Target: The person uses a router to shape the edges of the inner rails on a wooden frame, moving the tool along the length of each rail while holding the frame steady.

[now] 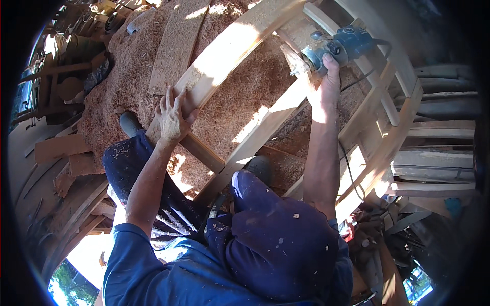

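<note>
My right hand is wrapped around a blue-green corded power tool, which looks like a trim router. The tool sits over the far end of a wooden rail that slants across the frame in front of me. Its base and bit are partly hidden by my fingers and a small wooden piece. My left hand lies with spread fingers on the near end of a broad, sunlit plank. A short crosspiece joins the frame near that hand.
Wood shavings cover the ground, with a long board lying on them. To the right stands more slatted wooden framing, and the tool's black cord hangs beside it. Stacked timber lines the far right; scraps lie left.
</note>
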`<state>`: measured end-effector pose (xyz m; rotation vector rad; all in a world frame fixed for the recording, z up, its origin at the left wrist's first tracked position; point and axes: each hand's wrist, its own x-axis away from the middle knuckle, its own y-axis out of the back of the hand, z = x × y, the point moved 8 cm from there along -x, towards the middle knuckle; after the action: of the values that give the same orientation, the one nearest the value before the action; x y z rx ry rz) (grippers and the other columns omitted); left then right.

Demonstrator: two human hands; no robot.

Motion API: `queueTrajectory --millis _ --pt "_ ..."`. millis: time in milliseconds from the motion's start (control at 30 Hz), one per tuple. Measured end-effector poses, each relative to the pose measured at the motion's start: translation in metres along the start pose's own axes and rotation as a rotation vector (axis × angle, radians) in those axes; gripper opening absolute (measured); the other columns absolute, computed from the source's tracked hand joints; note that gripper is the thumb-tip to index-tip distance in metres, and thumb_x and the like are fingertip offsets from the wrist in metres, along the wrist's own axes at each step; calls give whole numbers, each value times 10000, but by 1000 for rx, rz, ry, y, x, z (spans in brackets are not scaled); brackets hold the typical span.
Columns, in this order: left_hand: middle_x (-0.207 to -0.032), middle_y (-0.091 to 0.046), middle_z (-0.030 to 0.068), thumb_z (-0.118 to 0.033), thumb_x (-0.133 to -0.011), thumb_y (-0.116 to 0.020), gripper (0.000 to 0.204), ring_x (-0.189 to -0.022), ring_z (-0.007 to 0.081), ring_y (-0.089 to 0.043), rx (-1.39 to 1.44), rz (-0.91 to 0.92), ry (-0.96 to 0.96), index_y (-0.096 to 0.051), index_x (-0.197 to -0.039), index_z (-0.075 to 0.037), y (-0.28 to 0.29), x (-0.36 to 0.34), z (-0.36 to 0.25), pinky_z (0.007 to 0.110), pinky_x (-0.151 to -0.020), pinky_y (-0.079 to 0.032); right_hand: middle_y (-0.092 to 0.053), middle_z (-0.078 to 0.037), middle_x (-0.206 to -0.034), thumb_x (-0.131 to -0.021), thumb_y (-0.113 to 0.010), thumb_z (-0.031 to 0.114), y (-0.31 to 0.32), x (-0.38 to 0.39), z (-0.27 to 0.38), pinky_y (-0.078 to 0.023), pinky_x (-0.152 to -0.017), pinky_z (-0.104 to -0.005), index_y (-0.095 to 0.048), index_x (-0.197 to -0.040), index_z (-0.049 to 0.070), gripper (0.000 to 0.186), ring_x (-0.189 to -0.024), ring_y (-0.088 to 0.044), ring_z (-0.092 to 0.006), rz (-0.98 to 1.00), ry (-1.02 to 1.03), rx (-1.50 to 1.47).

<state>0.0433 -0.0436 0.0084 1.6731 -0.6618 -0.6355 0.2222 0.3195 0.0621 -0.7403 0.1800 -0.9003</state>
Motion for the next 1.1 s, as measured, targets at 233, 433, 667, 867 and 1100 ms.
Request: queueTrajectory --millis 233,433,667,867,1100 --pt "-1581 -298 248 -442 -817 -767 810 -1379 438 -368 -32 24 -4 -440 -1503 -161 0 0 -2 612 -1091 -276 -654 -61 -1211 -876 -720 261 5 1 -4 -522 -1025 -402 -556 -1327 84 512 -1100 -648 -213 8 27 0" --pt "-1561 -338 252 -415 -805 -791 797 -1388 442 -374 1 -22 -10 -458 -1482 -158 6 1 -2 595 -1096 -290 -573 -120 -1226 -775 -776 265 -3 14 1 -570 -930 -371 -463 -1398 4 744 -1093 -627 -230 -1 89 80" --pt "-1512 -403 232 -438 -783 -817 789 -1372 418 -400 42 -47 26 -490 -1439 -146 5 -4 -8 580 -1092 -297 -616 -117 -1202 -761 -693 117 24 44 49 -558 -957 -410 -513 -1351 20 625 -1101 -638 -249 -65 442 407" --pt "-1487 -419 227 -479 -801 -797 759 -1350 414 -408 19 -52 74 -508 -1418 -145 0 0 8 580 -1086 -293 -610 -134 -1225 -704 -692 -8 37 66 93 -543 -1002 -409 -435 -1394 26 737 -1098 -647 -272 -239 690 505" --pt "-1523 -386 242 -512 -850 -738 727 -1375 427 -386 -28 -52 29 -503 -1423 -130 -2 -4 -3 593 -1108 -272 -591 -169 -1260 -722 -798 4 74 76 157 -538 -1018 -404 -394 -1371 -32 766 -1124 -641 -268 -415 903 822"
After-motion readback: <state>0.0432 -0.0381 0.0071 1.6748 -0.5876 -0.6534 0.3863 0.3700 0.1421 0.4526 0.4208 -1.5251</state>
